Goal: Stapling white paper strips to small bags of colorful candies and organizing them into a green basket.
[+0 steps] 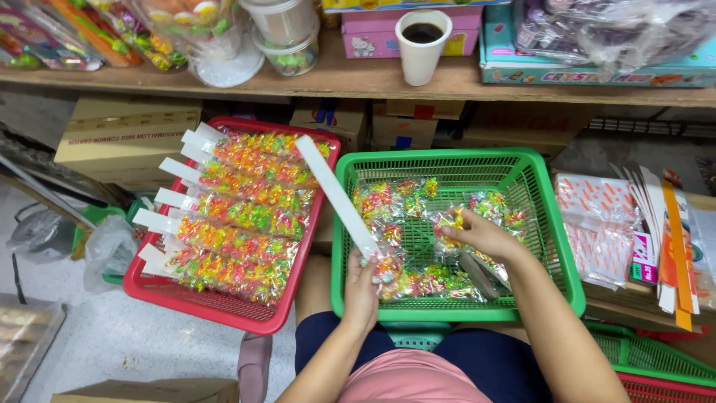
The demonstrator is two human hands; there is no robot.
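Observation:
My left hand [362, 292] grips the lower end of a long white card strip [335, 192] at the near rim of the green basket [556, 246]; a small clear packet of bright candies hangs by its fingers. My right hand [481, 233] reaches into the green basket and pinches one of the small candy packets [409, 280] that lie loose on its floor. To the left, a red basket [216, 306] holds several finished strips of candy packets [239, 224], laid in rows with white card ends pointing left.
A wooden shelf [358, 78] above carries a white cup of dark drink [422, 45], plastic jars and toy boxes. Stacked printed bags and card strips [634, 231] lie at right. Cardboard boxes [123, 138] stand under the shelf. More baskets [656, 366] sit low right.

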